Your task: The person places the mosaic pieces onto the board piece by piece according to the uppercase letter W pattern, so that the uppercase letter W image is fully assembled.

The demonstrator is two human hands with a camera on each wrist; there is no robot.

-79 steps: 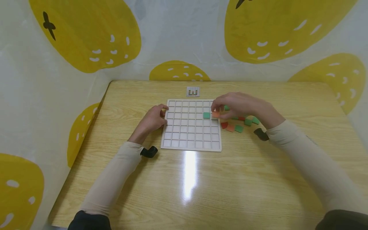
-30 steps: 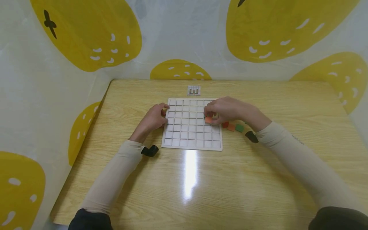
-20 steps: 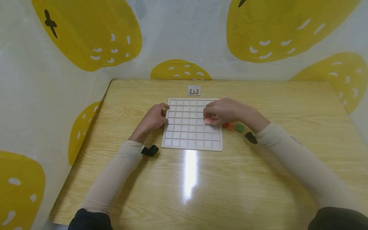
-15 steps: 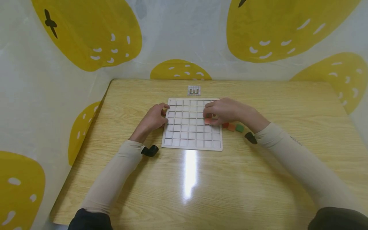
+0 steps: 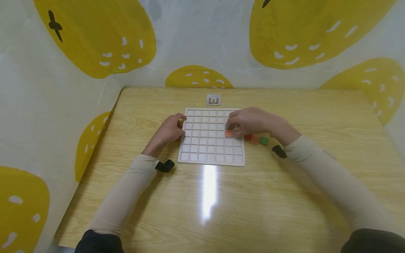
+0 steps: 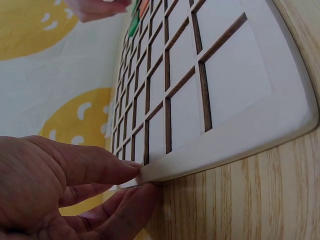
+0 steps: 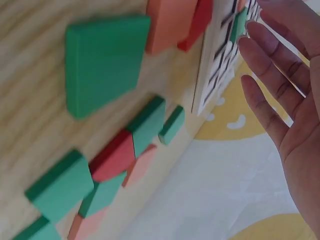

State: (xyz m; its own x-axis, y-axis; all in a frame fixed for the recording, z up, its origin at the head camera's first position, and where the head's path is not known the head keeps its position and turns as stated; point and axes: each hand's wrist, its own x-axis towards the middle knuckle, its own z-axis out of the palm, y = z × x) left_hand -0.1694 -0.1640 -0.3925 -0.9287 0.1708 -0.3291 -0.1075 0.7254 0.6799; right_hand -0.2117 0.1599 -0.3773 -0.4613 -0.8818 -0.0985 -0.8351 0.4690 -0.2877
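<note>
A white grid board point(image 5: 211, 163) lies flat on the table. My left hand point(image 5: 171, 129) holds its left edge, with thumb and fingertips right at the rim point(image 6: 240, 142) in the left wrist view. An orange tile point(image 5: 229, 133) sits in a cell near the board's right side, and a green tile point(image 5: 227, 125) occupies the cell behind it, partly covered by my fingers. Just over these tiles, my right hand point(image 5: 250, 121) hovers with nothing in it. The right wrist view shows that hand's fingers point(image 7: 272, 90) loosely extended. It hides the board's far right corner.
Right of the board lie loose tiles, among them a red tile point(image 5: 248, 137), an orange one point(image 5: 255, 140) and a green one point(image 5: 263, 141). Several more, such as a green tile point(image 7: 60, 185), lie beyond. A small pattern card point(image 5: 213, 99) rests behind the board.
My right hand carried the orange tile onto the board, set it in the cell in front of the green tile, and let go, shifting slightly right. My left hand stayed at the edge.
</note>
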